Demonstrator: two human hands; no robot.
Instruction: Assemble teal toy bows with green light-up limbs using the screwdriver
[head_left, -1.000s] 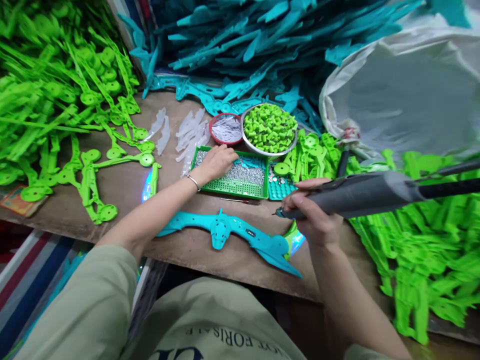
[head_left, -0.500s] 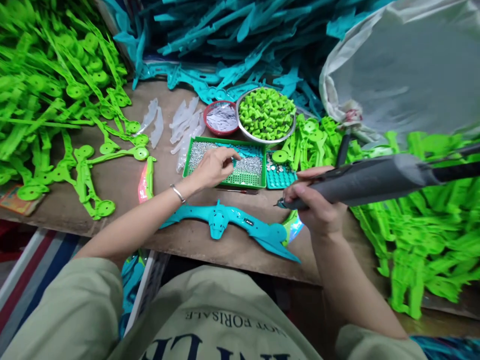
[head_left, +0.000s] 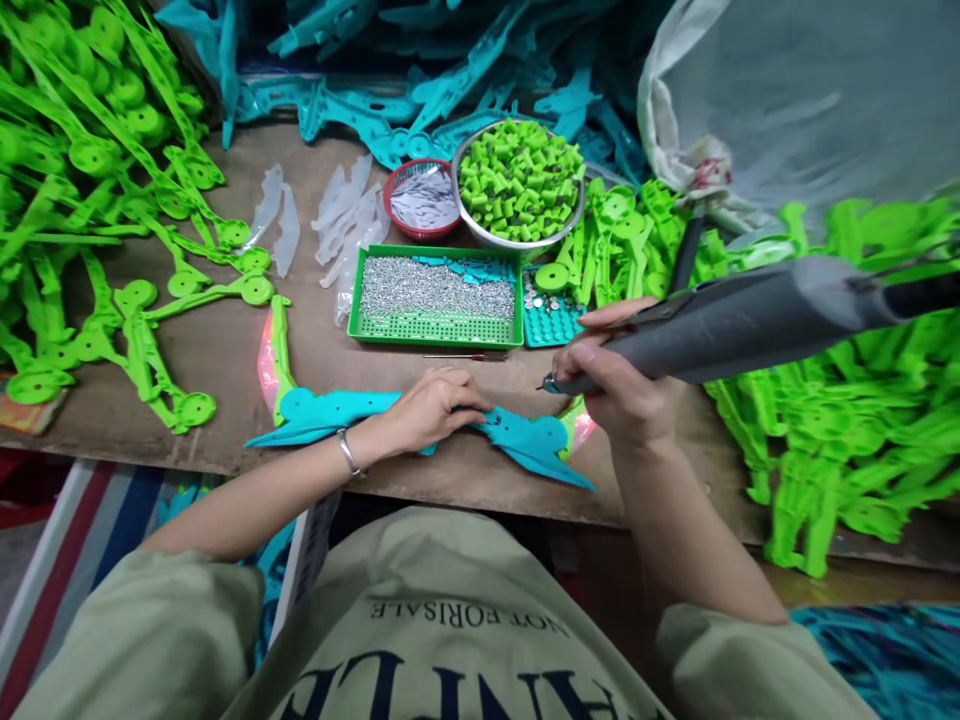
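Observation:
My left hand (head_left: pixel 442 405) is over a blue plastic toy-bow body (head_left: pixel 525 445), its thumb and fingertips pinched together at the right half of the part. Whatever the pinch holds is too small to make out. The hand hides the middle of the bow body, which has lime-green limbs with shiny pink film at both ends. My right hand (head_left: pixel 619 385) grips a grey electric screwdriver (head_left: pixel 735 320), its bit pointing left, above and apart from the bow's right end. Behind the bow, a green tray (head_left: pixel 435 332) holds many small silvery screws and some blue pieces.
A thin red-handled tool (head_left: pixel 469 357) lies before the tray. Beyond are a red basket (head_left: pixel 390 205) of pale strips and a metal bowl (head_left: pixel 517 243) of green pieces. Lime-green parts (head_left: pixel 817 460) heap on both sides; blue parts (head_left: pixel 360 120) pile up behind.
My left hand has moved from the screw tray down to the bow body, fingers pinched. The view has shifted slightly. My right hand still holds the screwdriver near the bow's right end.

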